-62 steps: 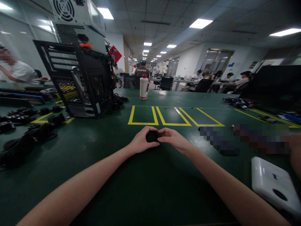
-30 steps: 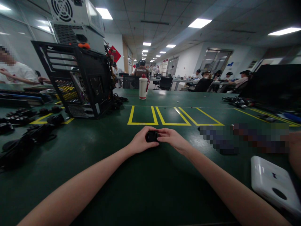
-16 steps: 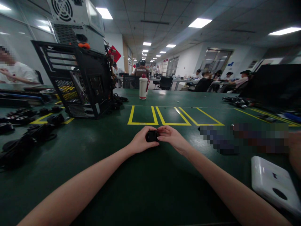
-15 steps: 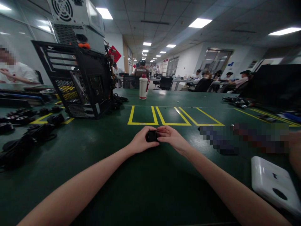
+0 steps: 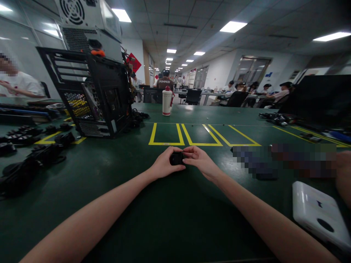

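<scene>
A small black boxy object (image 5: pixel 177 158) is held just above or on the green table (image 5: pixel 170 219), in front of the yellow tape marks; its exact kind is too dark to make out. My left hand (image 5: pixel 166 162) grips it from the left, thumb below and fingers over the top. From the other side my right hand (image 5: pixel 199 160) meets its right end, with thumb and fingertips pinched close together at that edge. Whatever small part may sit between the right fingertips is hidden.
Yellow tape outlines (image 5: pixel 186 135) lie beyond my hands. A black computer case (image 5: pixel 104 98) and black cables (image 5: pixel 30 164) stand left. A white bottle (image 5: pixel 166 103) is at the back. To the right are a white device (image 5: pixel 318 210), blurred items and another person's hand (image 5: pixel 344 175).
My right thumb and fingertips have shifted very slightly at the black object's right end. My left hand keeps its grip, and the rest looks the same.
</scene>
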`<state>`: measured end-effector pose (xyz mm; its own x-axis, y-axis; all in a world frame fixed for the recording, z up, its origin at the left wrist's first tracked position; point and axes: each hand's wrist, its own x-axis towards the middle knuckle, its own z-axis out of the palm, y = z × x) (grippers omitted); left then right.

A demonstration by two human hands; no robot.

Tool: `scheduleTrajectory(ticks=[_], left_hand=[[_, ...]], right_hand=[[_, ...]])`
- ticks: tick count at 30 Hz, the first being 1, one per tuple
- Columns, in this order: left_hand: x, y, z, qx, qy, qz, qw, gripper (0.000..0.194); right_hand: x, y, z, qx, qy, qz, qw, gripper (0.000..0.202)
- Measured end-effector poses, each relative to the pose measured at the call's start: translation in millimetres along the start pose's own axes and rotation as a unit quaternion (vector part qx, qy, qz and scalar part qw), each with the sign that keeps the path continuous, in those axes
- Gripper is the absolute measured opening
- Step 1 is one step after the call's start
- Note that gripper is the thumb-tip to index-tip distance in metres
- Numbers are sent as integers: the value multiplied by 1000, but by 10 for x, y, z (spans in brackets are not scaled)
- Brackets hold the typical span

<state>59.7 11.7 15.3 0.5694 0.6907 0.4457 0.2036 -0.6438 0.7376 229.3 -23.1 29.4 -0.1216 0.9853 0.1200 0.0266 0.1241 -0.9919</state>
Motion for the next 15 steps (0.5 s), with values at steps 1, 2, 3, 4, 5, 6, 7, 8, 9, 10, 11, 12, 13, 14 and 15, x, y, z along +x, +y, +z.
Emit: scheduleTrajectory(ticks=[1,2,3,4,5,6,7,8,9,10,11,12,13,14,15], left_hand=[[-1,4,-1,-2,0,-3,1000,51],[-3,6,-2,-5,1,-6,1000,51],[-4,8,-2,-7,2,-9,1000,51],[-5,7,-1,-8,1,-11,1000,51],[-6,3,1,-9,2,-12,1000,52],[-5,-4,5,-9,3,-12,1000,52],[-3,-13,10,-8,4,-11,1000,52],[-1,-24,16,-6,6,-9,1000,53],[1,-35,22,-4,8,-7,1000,53],[4,-45,27,-2,10,-6,1000,53],[7,-53,32,-1,11,-5,1000,53],[9,-59,34,-1,11,-5,1000,53],[10,-61,35,-1,10,-4,1000,52],[11,-61,34,-1,8,-3,1000,53],[11,-58,31,-1,7,-3,1000,52]], right_hand=[[-2,-8,2,0,-4,-4,1000,34],[-3,-15,4,1,-5,-6,1000,34],[-2,-19,6,2,-3,-6,1000,33],[1,-18,7,3,2,-6,1000,31],[4,-12,8,6,8,-6,1000,29],[9,-2,9,8,13,-7,1000,27],[13,11,9,9,17,-11,1000,26],[17,25,10,8,19,-15,1000,25],[20,40,10,6,21,-18,1000,25],[23,53,9,4,21,-19,1000,26],[25,63,9,2,21,-18,1000,27],[25,69,8,-1,20,-15,1000,29],[26,71,8,-5,19,-13,1000,31],[26,69,8,-11,17,-9,1000,32],[25,65,8,-19,15,-3,1000,34]])
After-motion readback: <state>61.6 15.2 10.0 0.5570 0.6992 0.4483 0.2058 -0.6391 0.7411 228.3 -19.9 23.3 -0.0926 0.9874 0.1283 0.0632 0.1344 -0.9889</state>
